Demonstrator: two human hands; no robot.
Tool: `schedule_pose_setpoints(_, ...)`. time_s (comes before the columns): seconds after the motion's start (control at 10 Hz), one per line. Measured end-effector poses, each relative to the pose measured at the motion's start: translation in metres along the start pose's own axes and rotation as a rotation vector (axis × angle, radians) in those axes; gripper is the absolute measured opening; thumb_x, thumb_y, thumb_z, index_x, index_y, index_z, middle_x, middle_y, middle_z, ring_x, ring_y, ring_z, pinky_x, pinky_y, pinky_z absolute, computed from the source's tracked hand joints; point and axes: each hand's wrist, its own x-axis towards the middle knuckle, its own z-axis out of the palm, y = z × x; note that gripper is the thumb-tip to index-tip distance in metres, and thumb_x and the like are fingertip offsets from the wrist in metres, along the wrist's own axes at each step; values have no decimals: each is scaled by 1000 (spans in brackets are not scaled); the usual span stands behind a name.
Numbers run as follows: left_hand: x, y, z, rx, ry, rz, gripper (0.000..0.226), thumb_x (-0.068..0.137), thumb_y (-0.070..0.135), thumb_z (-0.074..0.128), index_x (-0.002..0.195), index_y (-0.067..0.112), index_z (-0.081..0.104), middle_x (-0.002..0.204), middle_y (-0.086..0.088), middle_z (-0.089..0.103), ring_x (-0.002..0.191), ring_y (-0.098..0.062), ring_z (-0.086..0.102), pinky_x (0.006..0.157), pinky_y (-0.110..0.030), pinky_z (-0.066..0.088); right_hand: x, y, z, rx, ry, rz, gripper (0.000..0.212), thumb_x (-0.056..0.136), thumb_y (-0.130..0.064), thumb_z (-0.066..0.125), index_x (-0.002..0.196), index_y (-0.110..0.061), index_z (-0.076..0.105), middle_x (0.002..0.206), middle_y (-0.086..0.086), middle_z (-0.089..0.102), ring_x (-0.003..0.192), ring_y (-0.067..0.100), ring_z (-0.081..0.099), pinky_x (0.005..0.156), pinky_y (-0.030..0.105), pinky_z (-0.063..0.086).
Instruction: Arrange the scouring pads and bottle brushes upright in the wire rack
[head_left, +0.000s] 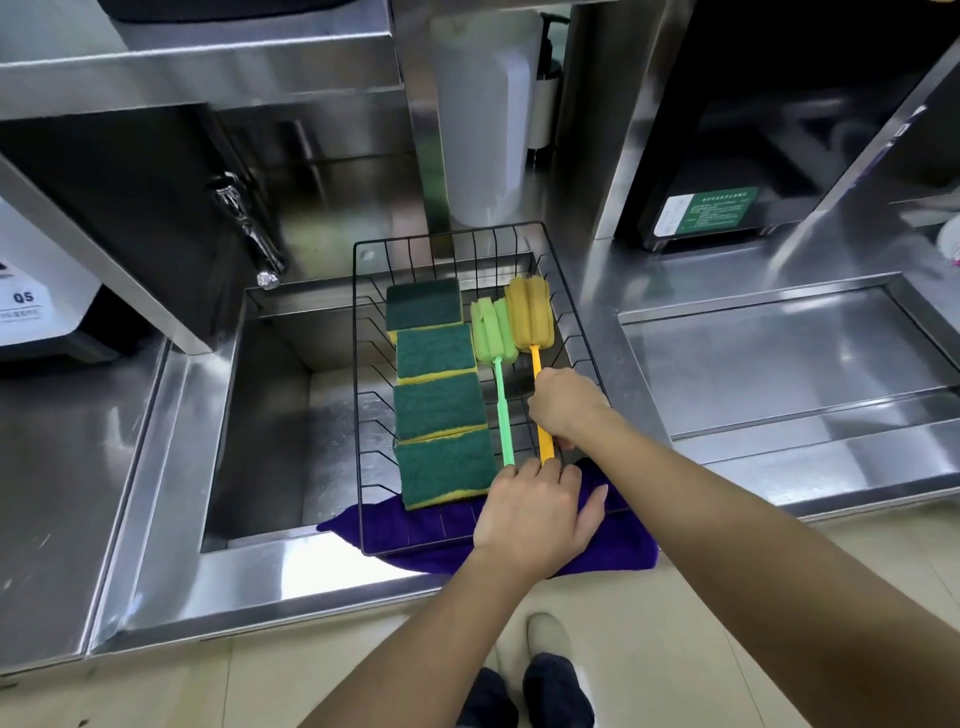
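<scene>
A black wire rack (363, 395) sits across the sink on a purple cloth (618, 545). Several green-and-yellow scouring pads (439, 405) lean in a row along its left side. To their right lie a green bottle brush (500, 395) and an orange bottle brush (530, 312), sponge heads at the far end. My right hand (566, 405) is closed around the middle of the orange handle. My left hand (535, 512) rests at the rack's near edge. Its fingers bend over the near ends of both handles and its thumb is spread out. Whether it grips them is hidden.
The rack spans a steel sink (270, 415) with a tap (249, 228) at its back left. A white plastic jug (485, 114) stands behind the rack. A shallow steel basin (779, 364) lies to the right. A machine with a green label (706, 210) stands at the back right.
</scene>
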Motion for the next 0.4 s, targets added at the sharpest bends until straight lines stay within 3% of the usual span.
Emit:
schedule_pose_setpoints(0.1, -1, 0, -2, -1, -5, -32, 47, 89, 45, 35, 70, 15, 65, 60, -1, 61, 54, -19, 56, 50, -29, 44, -7, 0, -11, -57, 110, -17, 30, 94, -15, 42, 120, -2, 48, 123, 17, 58, 112, 35, 56, 74, 34, 41)
schedule_pose_setpoints(0.2, -2, -2, -10, -12, -40, -75, 44, 88, 46, 36, 67, 19, 63, 59, 2, 60, 53, -16, 56, 50, -27, 44, -17, -1, -40, -39, 97, -103, 31, 95, -27, 42, 115, -5, 51, 122, 18, 58, 109, 35, 56, 75, 35, 41)
schedule_pose_setpoints(0.3, 14, -21, -30, 8, 99, -112, 40, 86, 46, 37, 72, 20, 64, 63, 3, 62, 57, -17, 59, 54, -29, 46, -26, -8, -89, 96, 187, -211, 33, 91, -33, 48, 115, -11, 53, 121, 16, 61, 110, 34, 57, 84, 37, 45)
schedule_pose_setpoints(0.4, 39, -44, -71, -28, 280, -190, 40, 86, 43, 37, 78, 16, 65, 66, 0, 64, 61, -20, 60, 55, -30, 47, -46, -14, -137, 243, 305, -345, 38, 90, -37, 51, 122, -15, 54, 113, 10, 64, 102, 28, 60, 83, 33, 45)
